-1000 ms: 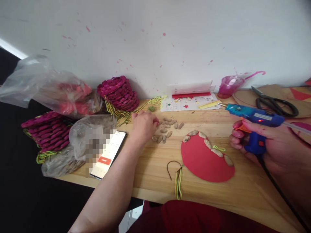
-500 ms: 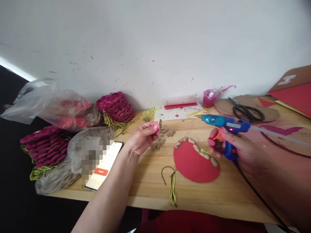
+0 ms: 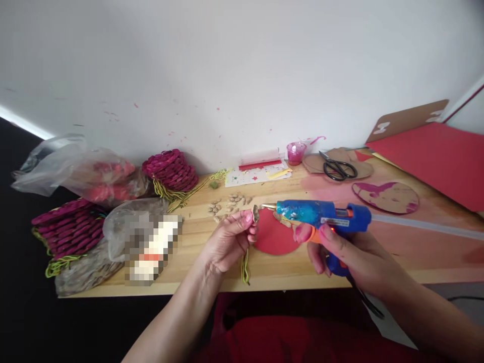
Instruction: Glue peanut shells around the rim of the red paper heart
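Between the thumb and fingers of my left hand [image 3: 234, 234] I pinch a peanut [image 3: 255, 214]. My right hand [image 3: 340, 252] is wrapped round the handle of a blue hot glue gun [image 3: 313, 214], fingers at its orange trigger. The gun's metal nozzle points left and sits close to the peanut; whether they touch I cannot tell. Below and behind both hands lies a red card disc [image 3: 276, 239] with peanuts along its far edge, partly hidden by the gun. Yellow-green yarn [image 3: 245, 267] lies beside the disc. Loose peanuts [image 3: 236, 201] are spread on the table behind my left hand.
Plastic bags [image 3: 109, 176] and magenta woven baskets [image 3: 170, 170] stand at the left, near a blurred phone [image 3: 155, 252]. Black scissors [image 3: 340, 170], a pink cup [image 3: 295, 153] and a painted cardboard oval [image 3: 385, 197] are behind the gun. Red card [image 3: 434, 161] leans at the right.
My hands have come together: the glue gun has moved left and its nozzle is now near the peanut in my left hand. The camera view has shifted.
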Motion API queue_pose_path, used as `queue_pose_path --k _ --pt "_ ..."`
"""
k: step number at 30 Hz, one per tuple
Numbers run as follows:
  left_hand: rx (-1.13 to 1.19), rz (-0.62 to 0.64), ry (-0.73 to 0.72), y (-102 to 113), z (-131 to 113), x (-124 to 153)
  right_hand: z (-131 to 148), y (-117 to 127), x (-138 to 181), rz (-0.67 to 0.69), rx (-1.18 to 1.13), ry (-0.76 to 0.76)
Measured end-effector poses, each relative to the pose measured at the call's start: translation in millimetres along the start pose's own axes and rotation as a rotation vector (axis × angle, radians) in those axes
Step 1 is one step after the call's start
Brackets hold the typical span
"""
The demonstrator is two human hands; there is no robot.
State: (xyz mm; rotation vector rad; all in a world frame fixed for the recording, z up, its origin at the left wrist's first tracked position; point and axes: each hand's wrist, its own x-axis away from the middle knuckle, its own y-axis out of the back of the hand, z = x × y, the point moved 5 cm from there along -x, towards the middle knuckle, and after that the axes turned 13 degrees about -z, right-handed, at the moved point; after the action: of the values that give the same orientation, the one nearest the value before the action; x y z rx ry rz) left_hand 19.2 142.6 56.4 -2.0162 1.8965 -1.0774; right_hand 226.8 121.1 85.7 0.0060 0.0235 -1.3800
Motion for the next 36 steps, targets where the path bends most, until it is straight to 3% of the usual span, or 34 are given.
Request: queue_pose_path --k 5,14,36 --pt "-0.004 -0.006 0.033 -4 22 19 6 1 32 -0.026 0.101 0.111" --pt "-0.051 0.009 0.033 -10 29 40 16 6 63 -0.094 0.257 0.232" --pt "-0.064 0.024 0.029 -5 29 52 12 0 70 -0.071 0.275 0.197"
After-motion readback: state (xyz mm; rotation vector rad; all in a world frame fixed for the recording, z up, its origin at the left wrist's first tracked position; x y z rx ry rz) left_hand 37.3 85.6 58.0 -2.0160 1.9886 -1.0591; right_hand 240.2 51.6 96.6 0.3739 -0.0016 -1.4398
